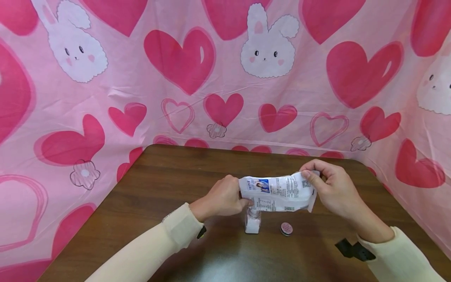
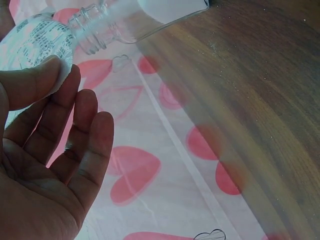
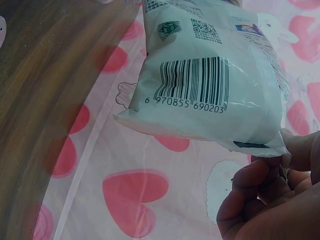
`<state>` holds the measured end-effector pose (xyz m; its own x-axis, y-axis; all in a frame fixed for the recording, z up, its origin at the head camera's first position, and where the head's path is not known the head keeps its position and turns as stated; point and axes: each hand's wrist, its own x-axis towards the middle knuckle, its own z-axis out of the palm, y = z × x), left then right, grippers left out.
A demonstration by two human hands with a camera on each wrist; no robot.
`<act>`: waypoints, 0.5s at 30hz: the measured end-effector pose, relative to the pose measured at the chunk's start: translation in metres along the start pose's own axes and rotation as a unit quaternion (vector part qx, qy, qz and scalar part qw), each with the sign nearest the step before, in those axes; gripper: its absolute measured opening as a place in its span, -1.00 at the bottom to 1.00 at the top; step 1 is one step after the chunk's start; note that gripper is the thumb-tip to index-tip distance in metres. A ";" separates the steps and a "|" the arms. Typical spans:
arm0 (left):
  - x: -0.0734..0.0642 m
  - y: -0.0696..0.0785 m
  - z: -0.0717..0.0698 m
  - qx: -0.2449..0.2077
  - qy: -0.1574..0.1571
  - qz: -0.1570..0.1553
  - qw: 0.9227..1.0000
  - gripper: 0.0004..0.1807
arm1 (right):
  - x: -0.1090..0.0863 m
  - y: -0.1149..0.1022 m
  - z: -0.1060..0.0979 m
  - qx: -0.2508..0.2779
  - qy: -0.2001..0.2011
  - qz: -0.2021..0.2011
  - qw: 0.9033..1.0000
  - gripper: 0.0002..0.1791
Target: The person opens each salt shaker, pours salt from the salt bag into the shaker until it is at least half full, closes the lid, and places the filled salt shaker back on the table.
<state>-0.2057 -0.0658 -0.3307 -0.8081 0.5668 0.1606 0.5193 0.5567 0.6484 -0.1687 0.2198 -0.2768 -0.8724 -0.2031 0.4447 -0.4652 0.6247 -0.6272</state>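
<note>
Head: left hand (image 1: 223,197) and right hand (image 1: 334,190) pinch opposite ends of white printed plastic packet (image 1: 278,194), its left end over clear square glass bottle (image 1: 252,225); gap between bottle and pink round cap (image 1: 286,228); far edge of brown wooden table (image 1: 176,180) well beyond. Left wrist: packet edge at bottle mouth. Right wrist: barcode-end corner pinched.

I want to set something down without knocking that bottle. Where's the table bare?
The table looks bare between left sleeve and cloth, and in front of bottle and cap, between left sleeve and right sleeve. Crowded: around the bottle's mouth, where left grip holds bag.
</note>
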 end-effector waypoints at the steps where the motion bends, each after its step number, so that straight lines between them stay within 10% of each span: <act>1: 0.000 0.000 0.000 0.001 0.000 0.000 1.000 -0.53 | 0.000 0.000 0.000 0.000 0.000 0.000 1.000 -0.96; 15: 0.000 -0.002 0.000 -0.006 0.002 0.004 1.000 -0.53 | 0.001 0.002 0.001 0.002 0.000 -0.008 1.000 -0.96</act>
<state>-0.2070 -0.0664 -0.3318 -0.8052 0.5687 0.1680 0.5219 0.5450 0.6562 -0.1703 0.2204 -0.2780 -0.8648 -0.2139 0.4543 -0.4799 0.6181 -0.6226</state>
